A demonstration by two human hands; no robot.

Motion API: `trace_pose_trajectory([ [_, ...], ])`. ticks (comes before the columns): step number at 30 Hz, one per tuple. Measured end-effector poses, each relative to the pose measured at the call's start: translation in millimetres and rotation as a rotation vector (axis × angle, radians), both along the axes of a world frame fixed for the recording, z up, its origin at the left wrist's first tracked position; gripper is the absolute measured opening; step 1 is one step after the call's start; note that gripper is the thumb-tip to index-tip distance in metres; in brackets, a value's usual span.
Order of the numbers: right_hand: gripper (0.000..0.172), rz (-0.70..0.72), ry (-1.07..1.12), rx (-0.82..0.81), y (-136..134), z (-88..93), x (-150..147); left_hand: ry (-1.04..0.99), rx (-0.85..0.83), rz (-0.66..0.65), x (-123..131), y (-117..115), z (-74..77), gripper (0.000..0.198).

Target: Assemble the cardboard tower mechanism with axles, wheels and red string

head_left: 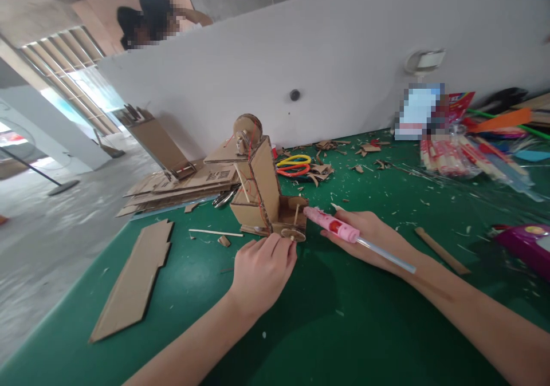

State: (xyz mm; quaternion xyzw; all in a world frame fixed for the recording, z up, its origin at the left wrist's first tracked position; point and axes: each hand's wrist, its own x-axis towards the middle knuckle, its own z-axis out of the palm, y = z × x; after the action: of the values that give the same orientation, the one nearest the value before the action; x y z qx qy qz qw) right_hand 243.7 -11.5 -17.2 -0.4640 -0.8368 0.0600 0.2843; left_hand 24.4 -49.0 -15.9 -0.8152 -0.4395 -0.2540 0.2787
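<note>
In front of me stands a cardboard model (pixel 265 174), an upright panel with boxes at its base, a round piece on top and red wire running down it. My left hand (pixel 262 268) is closed at its near lower edge, fingers at a small cardboard wheel (pixel 293 235) on the base; the fingertips are partly hidden. To the right, my right hand (pixel 365 240) is wrapped around a pink glue gun (pixel 333 224), whose handle is mostly hidden. A clear glue stick (pixel 387 254) sticks out of its back, over my wrist. The gun's front end is close to the model's right side.
A cut cardboard piece (pixel 133 283) and a thin wooden stick (pixel 216 232) lie left. Behind are stacked cardboard sheets (pixel 184 185), scissors (pixel 294 165) and scraps. Packaged sticks (pixel 451 154), a phone (pixel 419 111) and a purple object (pixel 524 245) are right. A white partition (pixel 344 59) stands behind; a person is beyond.
</note>
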Motion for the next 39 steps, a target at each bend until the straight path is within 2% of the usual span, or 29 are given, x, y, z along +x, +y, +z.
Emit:
trace_pose_trajectory([
  [7,0.033,-0.034,-0.020,0.040,0.2,-2.4,-0.9,-0.005,0.018,0.007,0.4,-0.4,-1.0,0.022],
  [15,0.033,0.025,-0.032,0.060,-0.6,-0.6,-2.9,-0.062,-0.025,0.045,-2.2,-1.2,-4.0,0.020],
  [24,0.029,0.022,-0.090,0.059,0.0,-2.0,-2.9,-0.066,-0.061,0.098,-0.4,-1.4,-5.1,0.021],
  [31,0.030,0.033,-0.084,0.094,0.0,-3.2,-2.5,-0.098,-0.116,0.074,-4.6,-4.6,-3.7,0.022],
  [35,0.032,0.030,-0.087,0.071,-0.1,-2.1,-2.7,-0.121,-0.179,0.096,-7.3,-6.0,-2.2,0.014],
  [39,0.034,0.019,-0.089,0.054,0.2,-2.3,-2.6,-0.128,-0.231,0.124,-7.1,-4.4,-2.2,0.029],
])
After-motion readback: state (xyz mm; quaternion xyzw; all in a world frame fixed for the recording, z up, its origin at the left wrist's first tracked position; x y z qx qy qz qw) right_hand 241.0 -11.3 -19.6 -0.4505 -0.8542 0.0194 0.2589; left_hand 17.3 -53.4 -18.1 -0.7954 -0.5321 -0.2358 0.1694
